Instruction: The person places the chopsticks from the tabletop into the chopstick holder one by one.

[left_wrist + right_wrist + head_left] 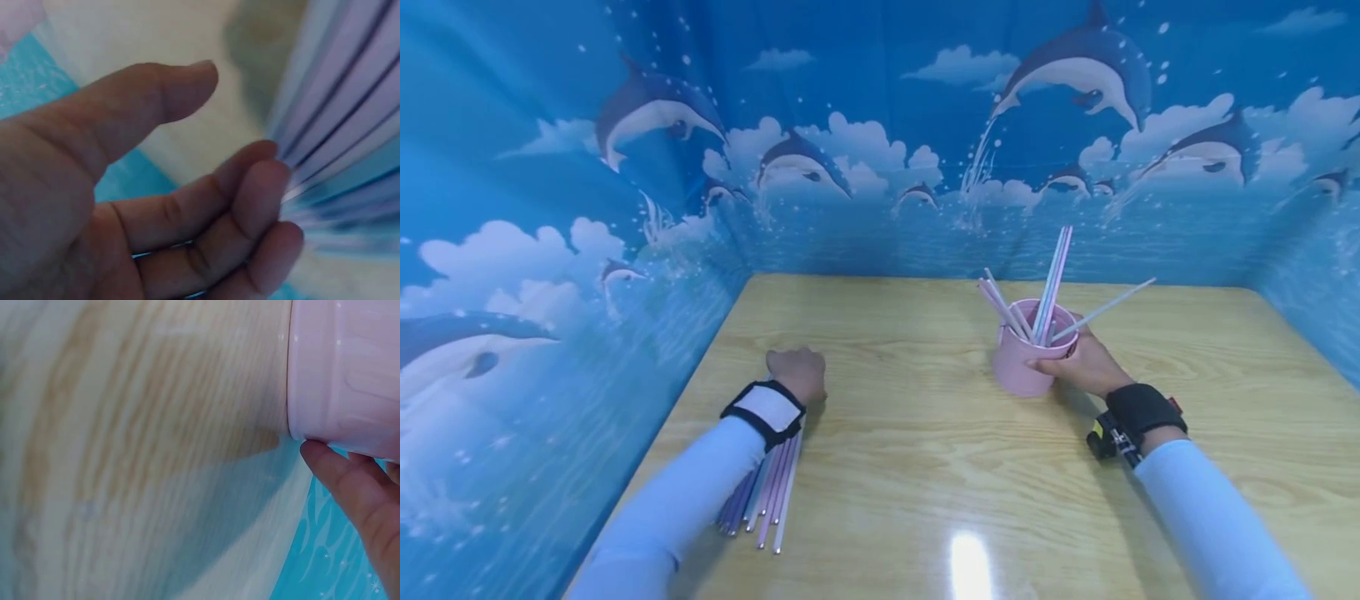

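On the left side of the table, long thin sticks (775,492) in pink, blue and purple lie in a loose bundle. Over their far end is my left hand (799,373). In the left wrist view its thumb stands apart from the loosely bent fingers (262,194), whose tips are close beside the sticks (350,81); whether they touch cannot be told. My right hand (1093,362) grips a pink bucket (1024,371), thumb on the near side and fingers round the far side. Several similar sticks (1051,283) lean at different angles in the bucket.
The light wood-grain table (895,450) reaches back to a blue dolphin-print curtain (865,225), which also hangs along the left and right sides. A bright reflection shows near the table's front. Both wrists wear black straps (1142,408).
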`<state>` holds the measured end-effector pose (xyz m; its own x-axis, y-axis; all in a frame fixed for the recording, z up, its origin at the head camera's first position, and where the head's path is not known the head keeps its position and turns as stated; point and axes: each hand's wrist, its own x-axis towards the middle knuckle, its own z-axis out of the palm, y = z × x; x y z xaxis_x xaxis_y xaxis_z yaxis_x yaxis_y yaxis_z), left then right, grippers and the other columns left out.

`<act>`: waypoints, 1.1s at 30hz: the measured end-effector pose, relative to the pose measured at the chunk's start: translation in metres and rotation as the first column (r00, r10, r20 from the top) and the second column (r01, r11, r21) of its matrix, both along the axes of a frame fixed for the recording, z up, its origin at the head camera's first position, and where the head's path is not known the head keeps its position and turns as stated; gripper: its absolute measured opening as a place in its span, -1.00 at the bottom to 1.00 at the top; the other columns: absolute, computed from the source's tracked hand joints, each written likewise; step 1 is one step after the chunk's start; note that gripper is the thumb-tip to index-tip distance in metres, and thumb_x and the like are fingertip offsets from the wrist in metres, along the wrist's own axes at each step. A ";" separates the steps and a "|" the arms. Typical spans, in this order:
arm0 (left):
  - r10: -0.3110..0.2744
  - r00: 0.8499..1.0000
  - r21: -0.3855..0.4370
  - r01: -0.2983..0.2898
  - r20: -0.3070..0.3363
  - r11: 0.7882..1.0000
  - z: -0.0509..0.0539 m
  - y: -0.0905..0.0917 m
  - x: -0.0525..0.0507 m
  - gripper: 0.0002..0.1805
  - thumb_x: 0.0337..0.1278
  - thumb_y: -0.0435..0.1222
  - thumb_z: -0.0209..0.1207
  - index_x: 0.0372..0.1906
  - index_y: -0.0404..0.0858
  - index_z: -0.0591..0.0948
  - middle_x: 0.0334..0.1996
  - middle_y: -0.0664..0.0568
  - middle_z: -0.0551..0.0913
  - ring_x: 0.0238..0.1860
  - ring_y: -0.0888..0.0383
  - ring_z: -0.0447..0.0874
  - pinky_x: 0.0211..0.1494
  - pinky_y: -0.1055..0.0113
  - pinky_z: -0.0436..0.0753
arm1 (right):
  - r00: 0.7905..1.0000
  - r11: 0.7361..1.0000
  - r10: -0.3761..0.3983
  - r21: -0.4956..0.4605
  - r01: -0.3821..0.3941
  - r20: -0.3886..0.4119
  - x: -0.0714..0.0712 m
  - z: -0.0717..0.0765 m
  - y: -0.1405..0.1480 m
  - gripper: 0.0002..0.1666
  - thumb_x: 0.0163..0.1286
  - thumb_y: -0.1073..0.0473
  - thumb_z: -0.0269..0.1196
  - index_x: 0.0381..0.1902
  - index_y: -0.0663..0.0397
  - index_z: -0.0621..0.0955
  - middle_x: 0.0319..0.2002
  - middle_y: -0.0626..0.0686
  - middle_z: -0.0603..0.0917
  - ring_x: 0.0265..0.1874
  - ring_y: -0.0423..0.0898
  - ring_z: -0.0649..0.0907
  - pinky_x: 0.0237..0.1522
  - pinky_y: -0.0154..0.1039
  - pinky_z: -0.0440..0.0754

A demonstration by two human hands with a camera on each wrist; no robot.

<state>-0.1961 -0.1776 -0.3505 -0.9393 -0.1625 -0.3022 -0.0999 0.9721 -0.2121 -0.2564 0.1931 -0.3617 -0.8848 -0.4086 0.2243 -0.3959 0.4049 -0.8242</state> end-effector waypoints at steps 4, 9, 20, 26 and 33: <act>0.013 1.000 0.020 -0.013 -0.013 1.000 -0.008 -0.004 0.004 -0.64 -0.26 -0.14 0.21 -0.27 -0.24 0.54 -0.36 -0.07 0.57 -0.33 0.01 0.51 -0.14 0.04 0.37 | 1.000 1.000 -0.005 -0.002 0.005 0.008 -0.003 -0.002 0.001 -0.13 -0.15 0.27 0.34 0.16 0.11 0.23 0.01 0.19 0.41 -0.06 0.03 0.43 -0.12 -0.49 0.34; 0.016 1.000 0.008 -0.016 -0.023 1.000 -0.014 -0.003 0.005 -0.63 -0.31 -0.15 0.23 -0.27 -0.24 0.53 -0.38 -0.05 0.56 -0.37 0.03 0.52 -0.19 0.07 0.38 | 1.000 1.000 -0.002 -0.010 0.002 0.027 -0.012 -0.011 0.005 -0.11 -0.16 0.23 0.36 0.16 0.03 0.23 0.03 0.15 0.40 -0.03 0.01 0.41 -0.12 -0.49 0.33; -0.012 0.999 0.180 0.005 0.040 0.984 0.002 -0.002 -0.007 -0.69 -0.37 0.00 0.17 -0.58 -0.17 0.53 -0.54 0.02 0.56 -0.53 0.12 0.47 -0.39 0.21 0.45 | 1.000 1.000 -0.008 0.019 0.008 0.013 -0.021 -0.023 0.013 -0.11 -0.15 0.19 0.35 0.17 -0.11 0.22 0.06 0.04 0.39 -0.03 -0.13 0.41 -0.08 -0.45 0.31; -0.109 0.985 0.404 0.154 -0.134 0.901 0.094 0.020 -0.032 -0.66 -0.18 0.04 0.10 -0.66 -0.14 0.49 -0.70 0.10 0.48 -0.65 0.19 0.40 -0.60 0.38 0.38 | 1.000 1.000 -0.005 0.004 0.005 0.013 -0.021 -0.024 0.014 -0.11 -0.16 0.22 0.35 0.17 -0.08 0.22 0.05 0.06 0.40 -0.04 -0.10 0.42 -0.09 -0.47 0.32; -0.075 0.832 0.504 0.402 -0.550 0.765 0.208 0.060 -0.034 -0.78 -0.04 -0.06 0.00 -0.50 -0.11 0.51 -0.71 0.09 0.34 -0.70 0.20 0.20 -0.65 0.42 0.19 | 0.999 0.999 0.037 -0.039 -0.038 -0.015 -0.023 -0.026 0.014 -0.13 -0.16 0.25 0.35 0.15 -0.06 0.25 -0.01 0.00 0.44 -0.08 -0.21 0.45 -0.08 -0.46 0.34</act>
